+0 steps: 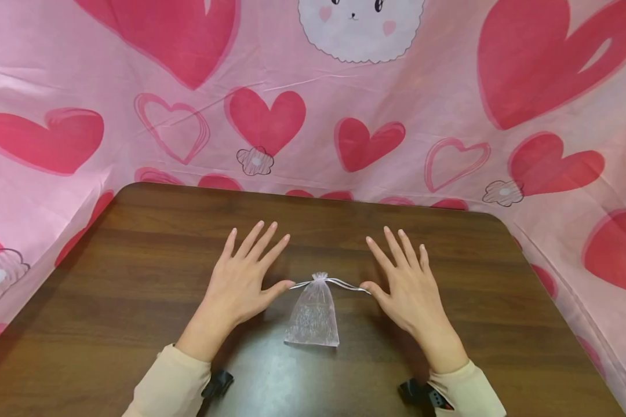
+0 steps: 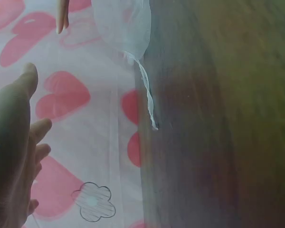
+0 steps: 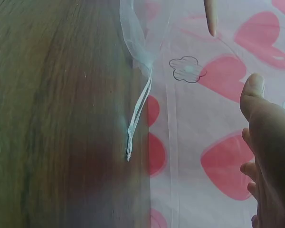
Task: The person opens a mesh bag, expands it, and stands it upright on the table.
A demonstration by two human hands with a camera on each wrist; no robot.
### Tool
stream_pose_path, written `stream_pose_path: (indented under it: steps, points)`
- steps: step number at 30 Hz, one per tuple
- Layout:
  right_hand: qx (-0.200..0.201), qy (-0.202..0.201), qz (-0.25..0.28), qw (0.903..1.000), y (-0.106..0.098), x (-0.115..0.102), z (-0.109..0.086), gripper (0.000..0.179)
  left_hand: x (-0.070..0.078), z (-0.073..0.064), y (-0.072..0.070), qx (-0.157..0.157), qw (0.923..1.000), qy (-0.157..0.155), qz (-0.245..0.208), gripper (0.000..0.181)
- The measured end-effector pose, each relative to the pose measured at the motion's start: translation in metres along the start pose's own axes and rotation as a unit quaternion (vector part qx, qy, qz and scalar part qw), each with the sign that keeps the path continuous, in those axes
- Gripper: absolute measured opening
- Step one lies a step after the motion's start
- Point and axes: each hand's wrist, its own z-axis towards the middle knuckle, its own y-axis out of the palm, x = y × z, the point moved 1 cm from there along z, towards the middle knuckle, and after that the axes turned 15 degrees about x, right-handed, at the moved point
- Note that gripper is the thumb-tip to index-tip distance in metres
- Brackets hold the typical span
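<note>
Sheer drawstring bag (image 1: 311,318) lying on brown tbl (image 1: 135,260), cinched up | white cords (image 2: 149,97) stretching out both sides | L hand (image 1: 240,284) & R hand (image 1: 411,285) hovering nr cord ends, fingers (image 1: 276,251) spread

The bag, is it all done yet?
Nearly, it seems. The bag has its top gathered, and the strings stretch out both sides. Nothing is in hand: the left hand and right hand are spread open, off the strings. Perhaps only moving the hands away is left, since they are close by.
</note>
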Motion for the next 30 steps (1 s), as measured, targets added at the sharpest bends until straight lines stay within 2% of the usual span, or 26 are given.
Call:
stream_pose_path:
  steps: [11, 21, 30]
  points:
    - [-0.037, -0.016, 0.006, 0.9992, 0.008, -0.013, 0.007, 0.079, -0.002, 0.004, 0.004, -0.006, 1.0, 0.0, -0.006, 0.082]
    - [-0.062, -0.033, 0.002, 0.9975, 0.016, -0.02, 0.015, 0.075, -0.001, 0.016, 0.011, -0.019, 0.9996, 0.013, -0.016, 0.079]
    - [-0.086, -0.047, 0.019, 0.995, 0.024, -0.024, 0.021, 0.069, 0.001, 0.022, 0.021, -0.069, 0.9957, 0.023, -0.057, 0.077]
